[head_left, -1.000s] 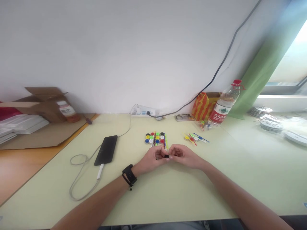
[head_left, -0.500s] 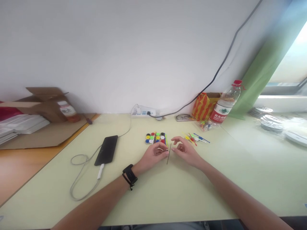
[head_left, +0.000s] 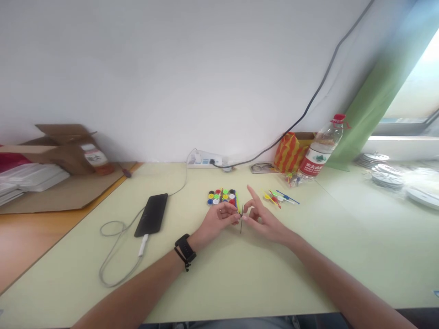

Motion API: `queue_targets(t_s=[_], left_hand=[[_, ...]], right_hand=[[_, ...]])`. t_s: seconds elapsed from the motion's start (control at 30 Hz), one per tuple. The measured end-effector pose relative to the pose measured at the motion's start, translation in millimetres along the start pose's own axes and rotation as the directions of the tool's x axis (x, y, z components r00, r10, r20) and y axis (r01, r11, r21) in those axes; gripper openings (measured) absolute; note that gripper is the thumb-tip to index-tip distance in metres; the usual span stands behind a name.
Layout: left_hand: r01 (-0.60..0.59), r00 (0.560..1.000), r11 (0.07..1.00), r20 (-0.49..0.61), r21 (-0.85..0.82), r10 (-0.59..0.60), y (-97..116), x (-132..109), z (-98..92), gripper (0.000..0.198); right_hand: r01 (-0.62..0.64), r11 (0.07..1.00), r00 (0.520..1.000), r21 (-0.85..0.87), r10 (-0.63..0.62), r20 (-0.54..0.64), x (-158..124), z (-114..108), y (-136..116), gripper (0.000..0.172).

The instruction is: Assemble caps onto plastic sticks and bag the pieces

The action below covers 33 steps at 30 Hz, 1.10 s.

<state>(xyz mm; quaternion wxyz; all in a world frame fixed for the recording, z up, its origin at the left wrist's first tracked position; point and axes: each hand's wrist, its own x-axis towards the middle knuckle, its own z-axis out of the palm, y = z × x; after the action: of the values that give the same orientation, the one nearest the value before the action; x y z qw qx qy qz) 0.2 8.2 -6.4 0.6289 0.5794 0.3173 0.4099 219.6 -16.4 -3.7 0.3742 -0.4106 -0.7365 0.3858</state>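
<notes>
My left hand (head_left: 219, 218), with a black band on its wrist, pinches a thin black stick (head_left: 241, 218) that stands nearly upright over the pale green table (head_left: 240, 278). My right hand (head_left: 262, 215) is right beside it, thumb and middle finger touching the stick, forefinger pointing up and away. Just behind both hands lies a cluster of small coloured round caps (head_left: 222, 197) with a few coloured sticks. More coloured sticks with round ends (head_left: 279, 197) lie to the right of the hands.
A black phone (head_left: 152, 214) on a grey cable lies at the left. Behind are a power strip (head_left: 205, 160), glasses (head_left: 261, 167), a striped bag (head_left: 289, 152) and a water bottle (head_left: 320, 151). Cardboard (head_left: 65, 187) and a small bottle (head_left: 96, 160) sit far left; white plates (head_left: 394, 176) far right.
The two hands were together low on a small black piece; they rose and parted, the black stick came upright in my left fingers, and my right fingers closed in on it.
</notes>
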Motion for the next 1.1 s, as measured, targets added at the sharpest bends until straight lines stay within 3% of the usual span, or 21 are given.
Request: queue_targets(t_s=[0.03,0.1,0.17,0.4,0.63,0.7,0.8,0.83,0.9,0.93,1.0,1.03,1.1], left_hand=[[0.000,1.000,1.000,-0.005,-0.003,0.000,0,0,0.0,0.034],[0.000,1.000,1.000,-0.017,-0.004,0.000,-1,0,-0.3,0.034],[-0.003,1.000,1.000,-0.019,0.000,0.003,-2,1,-0.7,0.033],[-0.013,1.000,1.000,-0.014,0.009,0.013,-2,1,-1.2,0.033],[-0.023,1.000,0.999,-0.002,0.029,0.023,-2,0,-1.2,0.031],[-0.021,1.000,0.999,-0.011,0.031,0.021,-1,0,-0.8,0.030],[-0.028,0.999,0.999,-0.014,0.043,0.029,0,-1,-0.4,0.028],[-0.031,0.999,0.998,-0.011,0.046,0.031,0,-1,-0.4,0.028],[-0.029,1.000,0.999,-0.008,0.045,0.030,0,-1,-0.6,0.028],[-0.027,1.000,0.999,-0.011,0.042,0.028,-1,-1,-0.7,0.029],[-0.022,0.999,0.999,-0.024,0.039,0.023,-2,-1,-0.8,0.030],[-0.021,0.999,0.999,-0.031,0.038,0.022,-3,0,-0.8,0.031],[-0.021,0.999,0.999,-0.039,0.039,0.023,-3,0,-0.7,0.032]], right_hand=[[-0.028,0.999,1.000,-0.021,0.028,0.005,1,-1,2,0.037],[-0.082,0.996,0.997,-0.039,0.082,0.007,3,-4,3,0.058],[-0.083,0.996,0.997,-0.028,0.083,0.003,5,-6,3,0.063],[0.001,0.995,1.000,0.104,0.001,-0.019,5,-2,-7,0.027],[-0.019,0.988,0.998,0.152,0.009,0.065,3,0,-10,0.022],[-0.027,0.991,0.999,0.131,0.020,0.049,2,0,-11,0.029],[-0.018,0.996,1.000,0.092,0.018,0.002,2,0,-9,0.055],[-0.010,0.996,1.000,0.084,0.011,-0.008,2,0,-7,0.056],[-0.011,0.999,1.000,0.053,0.011,0.003,2,-1,-3,0.039],[-0.029,0.999,0.999,0.030,0.028,0.015,3,-2,-2,0.040],[-0.079,0.997,0.996,-0.013,0.079,0.033,5,-3,1,0.062],[-0.095,0.995,0.995,-0.017,0.095,0.027,6,-4,2,0.065],[-0.091,0.995,0.996,0.030,0.090,0.003,7,-4,1,0.055]])
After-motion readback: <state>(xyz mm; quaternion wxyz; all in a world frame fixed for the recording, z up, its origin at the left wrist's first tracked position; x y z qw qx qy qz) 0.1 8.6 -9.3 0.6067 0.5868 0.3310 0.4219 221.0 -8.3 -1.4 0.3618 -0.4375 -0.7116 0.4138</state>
